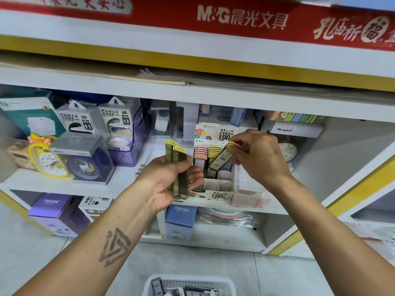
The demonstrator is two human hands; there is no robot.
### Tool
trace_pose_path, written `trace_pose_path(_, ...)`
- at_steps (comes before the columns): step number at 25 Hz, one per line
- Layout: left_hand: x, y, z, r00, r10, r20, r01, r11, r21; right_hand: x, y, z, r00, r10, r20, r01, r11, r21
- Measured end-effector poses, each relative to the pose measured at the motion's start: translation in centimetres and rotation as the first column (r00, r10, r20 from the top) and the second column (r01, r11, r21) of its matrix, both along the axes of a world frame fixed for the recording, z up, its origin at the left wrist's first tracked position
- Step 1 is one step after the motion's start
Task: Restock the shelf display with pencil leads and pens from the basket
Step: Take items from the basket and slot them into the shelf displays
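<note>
As a person crouches or stands before a white shelf unit point(213, 92) trimmed in yellow, both bare hands work at a cardboard display box point(215, 193) on the middle shelf, over a grey floor point(192, 259). A red banner point(241, 17) along the top reads "M&G" beside Chinese characters. The box's header card carries "0.7 mm HB", "100" and the M&G mark, and the same print repeats on its front lip. To the left stand two packs lettered "POWER BANK" point(94, 120), a yellow duck clock point(46, 154) and a blue clock point(85, 165) in a clear case. "Henghui" shows on a white box point(296, 129) at right; two boxes point(181, 221) on the lower shelf read "CRUHRE".

The left hand point(171, 180) grips a stack of yellow lead cases point(177, 167), fingers curled round them; the cases stand on end, long axis near vertical, caps up, just left of the display box. The right hand point(256, 154) pinches the capped top of a single lead case point(221, 157) between thumb and fingertips. This case tilts, cap up and to the right, lower end down-left into the box's rear rows, beside pink and yellow cases already seated there. The front compartments show bare cardboard dividers.

A white mesh basket point(226, 284) holding more packs sits on the floor at the bottom edge.
</note>
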State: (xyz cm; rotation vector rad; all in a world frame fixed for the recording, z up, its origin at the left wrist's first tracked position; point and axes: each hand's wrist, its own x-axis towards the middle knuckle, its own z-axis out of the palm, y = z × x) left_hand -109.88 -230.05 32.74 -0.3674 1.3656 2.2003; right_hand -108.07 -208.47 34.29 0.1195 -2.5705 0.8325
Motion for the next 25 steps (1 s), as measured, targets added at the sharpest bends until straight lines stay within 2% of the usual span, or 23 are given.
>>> trace_pose_path(8, 0.2, 0.0, 0.3, 0.993, -0.099, 0.064, 0.103, 0.994, -0.047, -0.5, -1.0, -0.2, 0.998, 0.06, 0.001, -0.06, 0.992, 0.108)
trace_pose_path(17, 0.2, -0.4, 0.5, 0.989, -0.117, 0.094, 0.114, 0.993, 0.034, -0.5, -1.7, -0.1, 0.992, 0.123, -0.027, -0.121, 0.991, 0.06)
trace_pose_path(25, 0.2, -0.2, 0.6, 0.991, -0.103, 0.089, 0.105, 0.994, -0.011, -0.4, -2.0, -0.1, 0.985, 0.174, -0.004, -0.174, 0.984, 0.047)
